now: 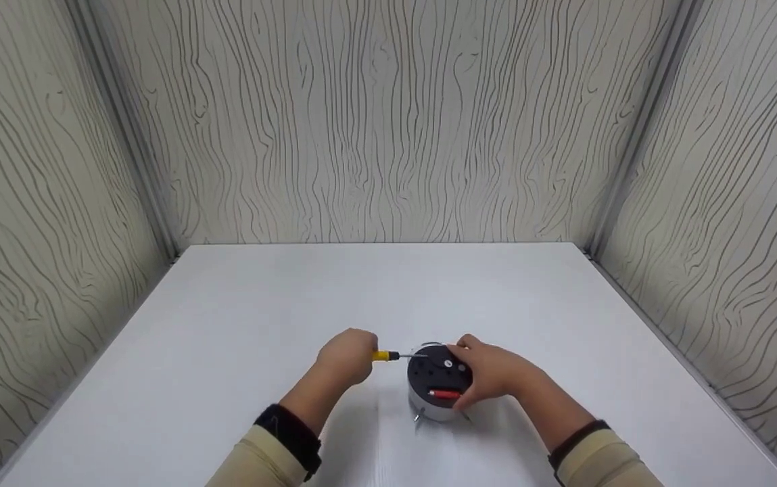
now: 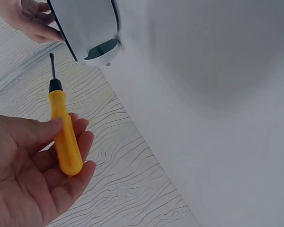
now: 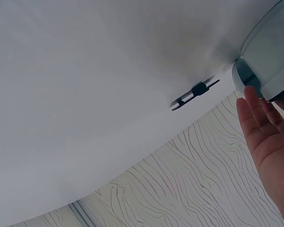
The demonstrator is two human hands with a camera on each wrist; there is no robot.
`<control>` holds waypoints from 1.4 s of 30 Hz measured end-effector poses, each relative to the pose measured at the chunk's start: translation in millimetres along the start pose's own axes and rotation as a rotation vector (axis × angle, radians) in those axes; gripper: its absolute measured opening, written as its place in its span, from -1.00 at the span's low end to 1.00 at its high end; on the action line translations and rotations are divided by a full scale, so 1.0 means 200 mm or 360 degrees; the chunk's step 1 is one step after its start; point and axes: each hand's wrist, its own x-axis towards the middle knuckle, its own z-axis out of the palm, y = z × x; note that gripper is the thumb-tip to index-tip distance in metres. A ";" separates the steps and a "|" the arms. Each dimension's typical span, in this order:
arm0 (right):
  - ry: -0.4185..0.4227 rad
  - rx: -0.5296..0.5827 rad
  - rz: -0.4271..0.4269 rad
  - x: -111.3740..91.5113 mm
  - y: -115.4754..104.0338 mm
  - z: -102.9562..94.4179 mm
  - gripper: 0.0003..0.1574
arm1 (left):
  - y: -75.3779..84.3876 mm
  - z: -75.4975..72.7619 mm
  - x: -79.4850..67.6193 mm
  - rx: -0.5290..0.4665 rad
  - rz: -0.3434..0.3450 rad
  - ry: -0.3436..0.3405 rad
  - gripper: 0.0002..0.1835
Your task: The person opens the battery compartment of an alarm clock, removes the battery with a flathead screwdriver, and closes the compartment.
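My left hand holds a screwdriver by its yellow handle. In the left wrist view its thin shaft ends in a flat dark tip. The head view shows that shaft level with the top of a round white tool holder; whether they touch I cannot tell. Several holes dot the holder's black top, and a red-bodied item lies in a slot there. My right hand grips the holder's right side, thumb in front and fingers behind. The right wrist view shows that hand's fingers spread beside the holder's lower part.
A slim dark tool lies on the white table near the holder. In the head view a small metal piece shows just in front of the holder. Wood-patterned panels stand along the table's back and sides.
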 end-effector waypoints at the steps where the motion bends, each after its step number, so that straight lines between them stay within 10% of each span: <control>1: 0.0000 0.0001 0.0003 0.00 0.00 0.00 0.31 | 0.00 0.00 0.00 0.0006 0.0019 0.0006 -0.82; 42: -0.0048 0.0041 -0.0006 -0.02 -0.01 -0.01 0.30 | 0.15 -0.10 -0.08 0.0203 0.0472 0.0210 -0.71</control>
